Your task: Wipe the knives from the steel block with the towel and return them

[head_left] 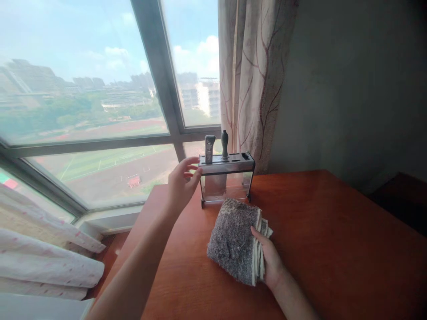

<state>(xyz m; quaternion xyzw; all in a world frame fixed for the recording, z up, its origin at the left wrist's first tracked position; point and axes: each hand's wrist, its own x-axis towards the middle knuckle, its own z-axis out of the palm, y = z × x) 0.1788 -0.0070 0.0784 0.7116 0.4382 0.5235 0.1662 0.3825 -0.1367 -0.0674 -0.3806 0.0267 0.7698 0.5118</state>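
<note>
A clear knife block [226, 178] with a steel top stands at the far edge of the red-brown table [320, 231], with two dark handles [210, 149] sticking up from its slots. My left hand [182, 183] is raised beside the block's left end, fingers spread, fingertips at or just short of its top edge. A folded grey fuzzy cloth [233, 240] lies on the table in front of the block. My right hand [269, 258] grips the cloth's right edge, fingers curled over the folded layers.
A big window [100, 111] looks out behind the table, with a patterned curtain [253, 75] hanging at its right side. A grey wall fills the right. White pink-dotted bedding [46, 253] lies low on the left.
</note>
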